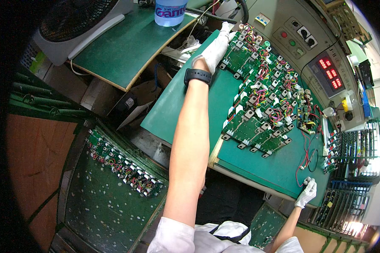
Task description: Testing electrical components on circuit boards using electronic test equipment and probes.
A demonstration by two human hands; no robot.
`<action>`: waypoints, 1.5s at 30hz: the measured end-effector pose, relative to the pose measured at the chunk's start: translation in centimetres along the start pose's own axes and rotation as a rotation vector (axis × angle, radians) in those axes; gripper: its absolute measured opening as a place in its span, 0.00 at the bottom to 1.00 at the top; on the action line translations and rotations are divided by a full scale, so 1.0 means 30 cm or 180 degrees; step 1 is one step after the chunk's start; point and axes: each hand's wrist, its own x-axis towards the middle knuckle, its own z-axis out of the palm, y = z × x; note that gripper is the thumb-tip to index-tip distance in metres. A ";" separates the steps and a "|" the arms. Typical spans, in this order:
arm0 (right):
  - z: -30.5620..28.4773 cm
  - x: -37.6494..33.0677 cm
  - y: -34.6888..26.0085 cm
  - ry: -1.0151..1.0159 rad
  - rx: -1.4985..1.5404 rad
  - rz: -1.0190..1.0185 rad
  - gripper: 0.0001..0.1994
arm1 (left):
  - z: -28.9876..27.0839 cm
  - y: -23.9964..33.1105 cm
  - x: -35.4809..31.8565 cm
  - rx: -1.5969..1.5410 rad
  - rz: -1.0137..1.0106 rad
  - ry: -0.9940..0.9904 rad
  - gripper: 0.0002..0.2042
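My left hand (215, 52), in a white glove, reaches to the far left side of the rows of green circuit boards (257, 130). Its fingers are pressed together beside the farthest board; what they hold, if anything, is hidden. The boards carry metal tabs, white connectors and bundles of coloured wires. Over the table's front right edge, my white-gloved right hand (307, 194) is closed, fingers curled round something too small to make out. Red wires (305, 162) run down the table to just beside it. A separate wired board (309, 116) lies right of the rows.
A grey test panel (297, 40) with buttons and a red digital display (328, 71) stands behind the boards. Far left are a fan (71, 21) and a water jug (169, 12) on a side table. More boards (122, 166) line a lower-left cart. Black racks (346, 202) stand right.
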 end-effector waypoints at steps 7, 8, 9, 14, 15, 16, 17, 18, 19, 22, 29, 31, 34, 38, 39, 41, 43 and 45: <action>-0.011 0.003 0.014 0.0026 0.0056 0.0019 0.17 | 0.021 -0.022 0.022 0.0007 0.0105 0.0149 0.35; -0.006 0.001 0.011 0.0015 0.0071 0.0021 0.17 | -0.009 -0.045 0.047 0.0133 0.0186 0.0102 0.35; 0.000 -0.003 0.001 0.0004 0.0053 0.0019 0.17 | -0.032 -0.081 0.074 0.0254 0.0261 0.0050 0.35; 0.011 -0.007 -0.007 0.0044 0.0080 0.0070 0.17 | -0.055 -0.113 0.098 0.0122 0.0357 0.0031 0.36; 0.006 -0.005 -0.005 0.0039 0.0083 0.0108 0.17 | -0.048 -0.094 0.094 -0.0042 0.0096 -0.0200 0.38; -0.003 -0.003 -0.001 0.0049 0.0077 0.0148 0.16 | 0.013 -0.019 0.016 -0.0358 0.0051 -0.0245 0.36; -0.014 -0.002 0.004 0.0079 0.0051 0.0159 0.16 | 0.026 -0.032 0.034 -0.0378 0.0044 -0.0282 0.36; -0.010 -0.002 0.003 0.0072 0.0093 0.0159 0.16 | 0.014 -0.009 0.026 -0.0229 0.0022 -0.0272 0.36; -0.008 -0.003 0.003 0.0067 0.0131 0.0158 0.16 | 0.013 0.010 0.019 -0.0085 0.0000 -0.0265 0.36; 0.009 -0.001 0.008 0.0033 0.0133 0.0139 0.16 | -0.018 -0.004 0.021 0.0004 0.0015 -0.0190 0.37; 0.016 0.000 -0.009 0.0038 0.0100 0.0055 0.16 | -0.040 -0.025 0.045 -0.0272 0.0120 0.0745 0.40; 0.004 0.001 -0.003 -0.0016 0.0150 0.0083 0.17 | -0.033 -0.013 0.030 -0.1020 0.0634 0.0868 0.47; 0.000 0.003 0.000 0.0016 0.0040 0.0028 0.18 | -0.024 0.003 0.015 -0.1496 0.0676 0.0910 0.49; -0.004 -0.002 -0.005 -0.0019 -0.0031 -0.0019 0.18 | -0.038 -0.021 0.053 -0.1423 0.0567 0.0760 0.48; -0.006 -0.005 -0.006 -0.0002 -0.0014 -0.0013 0.18 | -0.049 -0.030 0.063 -0.1431 0.0575 0.0760 0.48; 0.001 -0.005 -0.011 -0.0006 -0.0043 -0.0032 0.18 | -0.085 -0.055 0.088 -0.0690 0.0489 0.0621 0.45; 0.011 -0.009 -0.013 0.0000 -0.0066 -0.0024 0.18 | -0.088 -0.089 0.099 -0.0588 0.0430 0.0695 0.40; 0.012 -0.005 -0.006 0.0014 0.0085 -0.0001 0.17 | -0.057 -0.112 0.085 0.0528 0.1345 0.0657 0.32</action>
